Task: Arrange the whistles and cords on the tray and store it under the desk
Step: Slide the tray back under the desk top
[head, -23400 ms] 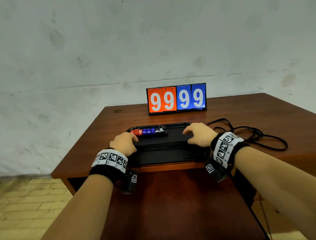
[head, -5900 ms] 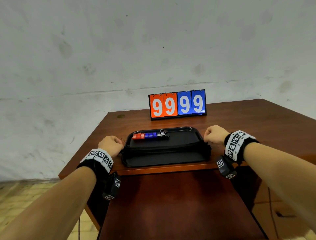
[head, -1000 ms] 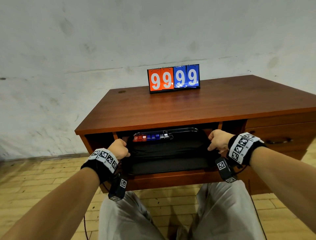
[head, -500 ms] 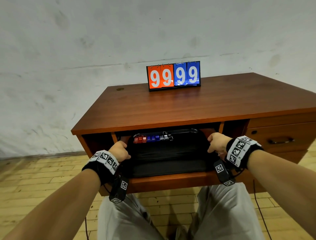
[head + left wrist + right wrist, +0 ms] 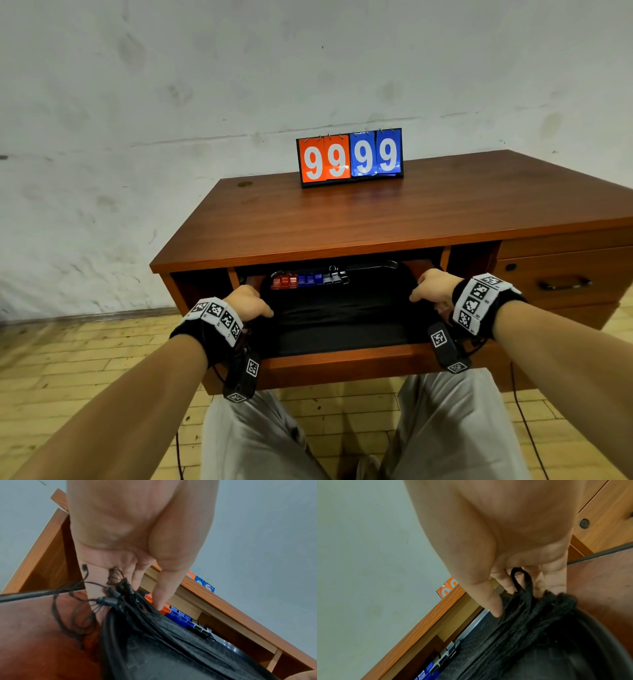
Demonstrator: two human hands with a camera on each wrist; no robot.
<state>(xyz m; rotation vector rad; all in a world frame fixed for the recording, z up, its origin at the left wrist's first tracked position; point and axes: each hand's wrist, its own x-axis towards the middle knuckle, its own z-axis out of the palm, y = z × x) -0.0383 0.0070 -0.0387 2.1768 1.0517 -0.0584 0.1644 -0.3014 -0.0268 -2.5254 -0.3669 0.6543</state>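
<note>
Resting on pull-out shelf [image 5: 342, 363] under worktop [image 5: 359, 219]: black tray [image 5: 342, 337], cords [image 5: 342, 308] across it, whistles [image 5: 308, 279] at far edge. Left hand [image 5: 248, 303] grasps left rim, right hand [image 5: 433, 289] grasps right rim.

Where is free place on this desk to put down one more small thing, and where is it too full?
Free: the desktop before the scoreboard and to both sides of it. Crowded: the pull-out shelf, filled by the tray with whistles, cords and both hands.

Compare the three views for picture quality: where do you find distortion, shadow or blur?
Head view: wide-angle bending at the edges; the whistles sit in shadow under the desk. Left wrist view: the left hand looms large and soft; the cords are sharper. Right wrist view: the right hand is soft.
</note>
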